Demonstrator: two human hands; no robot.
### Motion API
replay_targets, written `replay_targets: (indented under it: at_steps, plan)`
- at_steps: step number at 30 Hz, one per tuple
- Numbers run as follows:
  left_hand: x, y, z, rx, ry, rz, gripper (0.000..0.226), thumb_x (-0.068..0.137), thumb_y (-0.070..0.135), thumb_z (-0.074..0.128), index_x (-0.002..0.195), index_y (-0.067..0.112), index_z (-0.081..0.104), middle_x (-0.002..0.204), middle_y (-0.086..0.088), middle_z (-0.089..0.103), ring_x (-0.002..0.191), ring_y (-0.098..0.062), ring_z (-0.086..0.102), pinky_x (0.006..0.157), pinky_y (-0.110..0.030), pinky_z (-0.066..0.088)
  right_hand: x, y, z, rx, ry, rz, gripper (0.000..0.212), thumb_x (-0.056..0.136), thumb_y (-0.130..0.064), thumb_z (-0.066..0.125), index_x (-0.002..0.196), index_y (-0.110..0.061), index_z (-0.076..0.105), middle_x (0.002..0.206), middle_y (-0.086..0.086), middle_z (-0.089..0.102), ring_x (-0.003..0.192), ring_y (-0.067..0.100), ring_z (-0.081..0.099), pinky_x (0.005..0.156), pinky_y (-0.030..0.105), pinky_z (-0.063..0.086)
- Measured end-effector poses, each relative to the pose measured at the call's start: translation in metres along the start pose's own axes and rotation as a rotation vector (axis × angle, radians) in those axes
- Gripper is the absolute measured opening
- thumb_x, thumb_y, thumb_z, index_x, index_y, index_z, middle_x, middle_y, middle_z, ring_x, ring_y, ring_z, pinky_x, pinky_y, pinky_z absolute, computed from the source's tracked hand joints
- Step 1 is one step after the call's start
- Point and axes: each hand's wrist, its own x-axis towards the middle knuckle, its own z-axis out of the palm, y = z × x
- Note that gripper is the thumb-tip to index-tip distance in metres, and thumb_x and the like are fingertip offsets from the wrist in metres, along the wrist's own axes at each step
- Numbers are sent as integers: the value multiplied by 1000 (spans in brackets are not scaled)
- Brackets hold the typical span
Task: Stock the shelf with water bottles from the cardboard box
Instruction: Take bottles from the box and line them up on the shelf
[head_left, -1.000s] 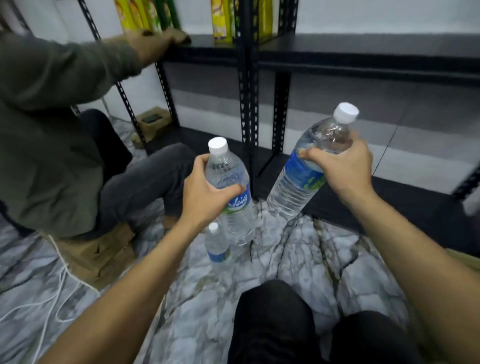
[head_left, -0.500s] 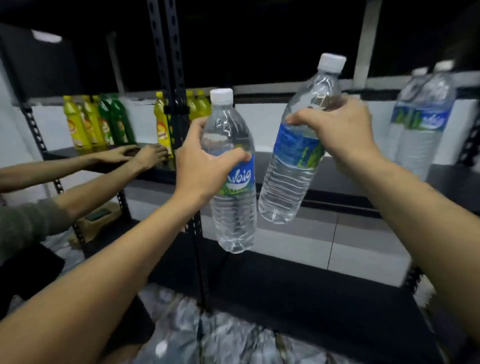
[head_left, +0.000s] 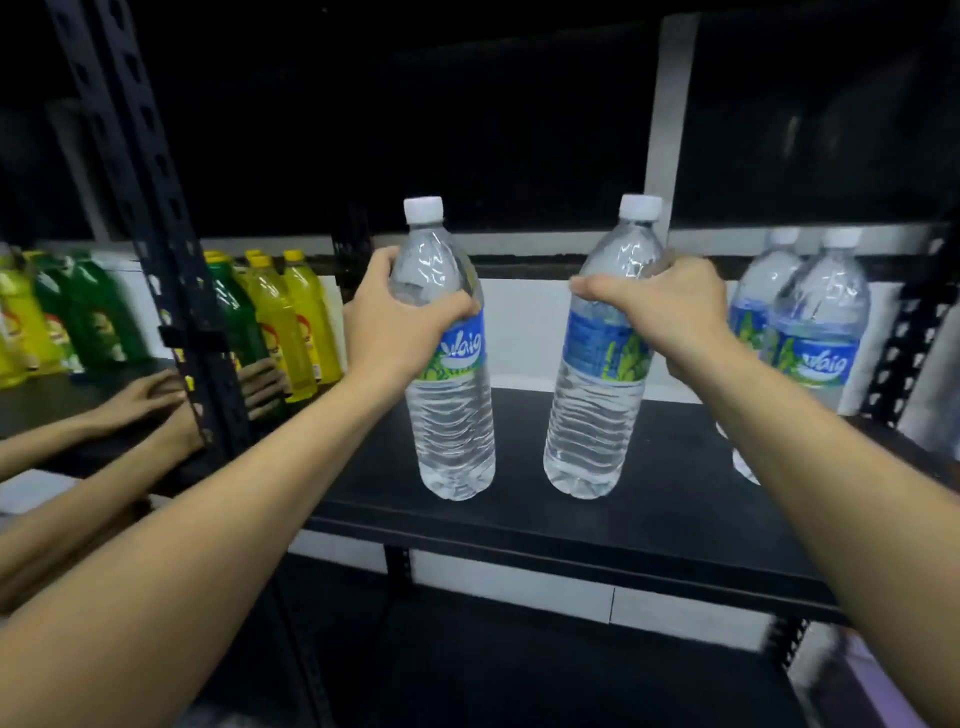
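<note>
The left bottle (head_left: 449, 374) and right bottle (head_left: 597, 395) are upright at the front middle of the shelf (head_left: 571, 525), bases on it or just above. The left hand (head_left: 395, 322) and right hand (head_left: 670, 312) each curl their fingers round a bottle's shoulder. Two stocked bottles (head_left: 826, 322) stand by the right edge. The box is out of view, so I cannot tell how much is left.

The person's left hand (head_left: 387, 332) and right hand (head_left: 670, 312) are bare; the left forearm (head_left: 208, 525), from 8 o'clock, and right forearm (head_left: 831, 493), from 4 o'clock, are bare too.
</note>
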Motion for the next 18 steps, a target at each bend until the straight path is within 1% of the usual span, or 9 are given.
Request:
replay_targets:
  at_steps: [3, 6, 8, 10, 12, 14, 16, 18]
  plan:
    - [11, -24, 27, 27, -36, -7, 67, 53, 43, 90, 112, 33, 59, 99, 12, 72, 89, -6, 71, 82, -39, 63, 14, 22, 8, -87, -4, 11, 74, 44, -69, 86, 96, -20, 68, 97, -2, 72, 89, 19, 71, 82, 40, 61]
    - [17, -42, 49, 30, -76, 0, 69, 55, 42, 91, 115, 35, 58, 99, 15, 72, 87, 0, 70, 80, -30, 62, 26, 38, 15, -152, 14, 19, 68, 54, -68, 86, 99, -21, 67, 98, -3, 71, 91, 19, 68, 77, 32, 54]
    - [23, -49, 61, 27, -93, 11, 66, 61, 35, 93, 116, 37, 56, 97, 19, 70, 87, 4, 68, 76, -23, 58, 32, 47, 20, -115, 55, 2, 65, 57, -67, 85, 99, -22, 65, 97, -6, 70, 90, 16, 68, 73, 30, 50]
    - [28, -55, 71, 9, -123, 16, 66, 65, 31, 92, 118, 38, 53, 100, 19, 69, 89, 4, 67, 75, -20, 55, 35, 55, 25, -52, 82, -24, 66, 59, -66, 86, 101, -21, 62, 98, -7, 69, 88, 12, 66, 70, 28, 48]
    - [32, -62, 79, -11, -164, 18, 68, 69, 27, 92, 123, 36, 52, 105, 16, 69, 92, 3, 67, 73, -14, 54, 34, 60, 31, 43, 60, -39, 69, 62, -60, 88, 109, -19, 58, 101, -7, 68, 90, 9, 67, 70, 25, 49]
    - [36, -67, 84, -64, -169, -9, 70, 71, 25, 91, 128, 32, 52, 112, 11, 70, 92, 1, 69, 69, -8, 53, 33, 65, 37, 118, 28, -70, 71, 65, -51, 91, 118, -21, 54, 104, -11, 69, 91, 4, 69, 74, 21, 52]
    - [40, -71, 87, -120, -153, -31, 70, 72, 26, 92, 129, 29, 52, 115, 8, 71, 93, -1, 71, 70, -9, 54, 34, 70, 42, 160, 42, -115, 70, 67, -46, 92, 122, -25, 54, 106, -12, 71, 92, 2, 70, 81, 22, 55]
    - [40, -73, 88, -165, -141, -36, 70, 71, 29, 93, 129, 27, 52, 114, 8, 71, 94, -2, 72, 72, -13, 56, 36, 74, 44, 198, 80, -129, 64, 68, -46, 91, 119, -25, 59, 105, -10, 73, 92, 4, 71, 84, 27, 57]
